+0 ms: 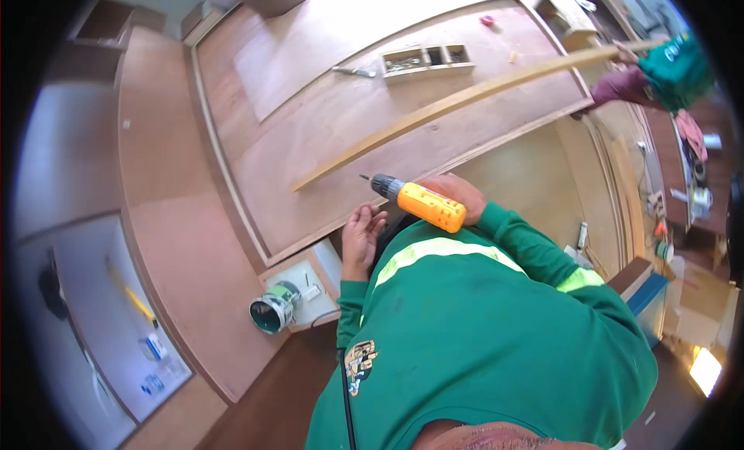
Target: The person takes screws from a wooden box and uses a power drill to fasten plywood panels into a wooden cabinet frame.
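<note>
My right hand grips a yellow and black cordless drill in front of my body, its bit pointing left over the edge of the wooden panel. My left hand is just left of and below the drill, fingers curled together; what they hold, if anything, is too small to make out. A long wooden strip lies slanted across the panel above the drill. At its far right end a co-worker's hand holds it.
A co-worker in green stands at the upper right. A wooden divided box and a metal tool rest on the panel. A paint can sits on a small box at lower left; cabinet compartments hold tools farther left.
</note>
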Motion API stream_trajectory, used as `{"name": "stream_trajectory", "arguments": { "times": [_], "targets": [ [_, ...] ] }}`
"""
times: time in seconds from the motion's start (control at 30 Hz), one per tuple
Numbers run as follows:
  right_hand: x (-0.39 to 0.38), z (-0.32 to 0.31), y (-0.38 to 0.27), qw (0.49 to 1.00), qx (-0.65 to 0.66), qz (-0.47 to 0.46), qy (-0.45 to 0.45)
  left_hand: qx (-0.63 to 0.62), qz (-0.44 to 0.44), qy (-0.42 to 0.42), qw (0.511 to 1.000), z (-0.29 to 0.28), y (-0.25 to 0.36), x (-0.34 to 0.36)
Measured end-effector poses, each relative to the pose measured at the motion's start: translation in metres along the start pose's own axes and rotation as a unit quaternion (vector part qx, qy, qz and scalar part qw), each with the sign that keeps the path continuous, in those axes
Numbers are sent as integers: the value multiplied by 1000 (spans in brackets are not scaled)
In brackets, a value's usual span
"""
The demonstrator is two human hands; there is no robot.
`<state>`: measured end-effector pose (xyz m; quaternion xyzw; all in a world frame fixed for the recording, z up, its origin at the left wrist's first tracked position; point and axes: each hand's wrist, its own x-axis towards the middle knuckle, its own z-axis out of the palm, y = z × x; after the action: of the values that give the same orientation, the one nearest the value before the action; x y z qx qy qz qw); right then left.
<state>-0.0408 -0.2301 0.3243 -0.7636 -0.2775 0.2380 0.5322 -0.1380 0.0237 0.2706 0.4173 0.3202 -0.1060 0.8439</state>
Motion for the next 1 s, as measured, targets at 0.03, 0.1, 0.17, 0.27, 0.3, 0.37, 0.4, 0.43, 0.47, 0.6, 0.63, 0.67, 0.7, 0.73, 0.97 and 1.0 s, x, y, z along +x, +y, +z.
{"name": "stream_trajectory", "arguments": {
  "times": [0.03, 0.1, 0.17, 0.27, 0.3, 0.37, 0.4, 0.43, 0.47, 0.6, 0.63, 0.67, 0.7, 0.73, 0.97, 1.0],
  "targets": [
    [0, 4, -4, 999, 4, -33, 4, 14, -15, -7, 1000, 1, 0, -1],
    [0, 13, -15, 999, 33, 17, -15, 32, -33, -22, 999, 2, 7, -4],
    [-6, 23, -8, 994, 81, 66, -20, 55, -45, -51, 996, 8, 12, -1],
    [-15, 38, 2, 959, 240, 147, -17, 97, -33, -82, 991, 4, 21, -2],
    [-15, 43, -3, 964, 227, 137, -15, 103, -32, -84, 991, 2, 20, -2],
    [-14, 46, -14, 973, 199, 118, 0, 119, -34, -97, 988, -3, 19, -2],
    [-12, 48, -16, 976, 182, 115, -7, 117, -35, -99, 988, -6, 18, -2],
    [-9, 50, -17, 980, 166, 112, -13, 117, -37, -101, 987, -9, 18, -2],
    [-9, 50, -18, 983, 146, 110, -15, 116, -40, -109, 986, -11, 16, -1],
    [-2, 56, -21, 985, 128, 114, -27, 119, -44, -121, 985, -21, 17, -2],
    [0, 57, -21, 986, 121, 107, -30, 123, -46, -117, 984, -23, 18, -3],
    [2, 58, -21, 988, 115, 100, -35, 127, -48, -112, 984, -26, 19, -5],
    [4, 60, -22, 989, 109, 93, -40, 121, -46, -112, 985, -29, 19, -5],
    [6, 62, -24, 989, 103, 92, -44, 115, -43, -112, 986, -33, 19, -3],
    [15, 71, -21, 986, 135, 90, -27, 107, -32, -94, 989, -39, 36, -2],
    [16, 71, -20, 986, 138, 93, -27, 101, -31, -94, 990, -39, 37, -1]
  ]
}}
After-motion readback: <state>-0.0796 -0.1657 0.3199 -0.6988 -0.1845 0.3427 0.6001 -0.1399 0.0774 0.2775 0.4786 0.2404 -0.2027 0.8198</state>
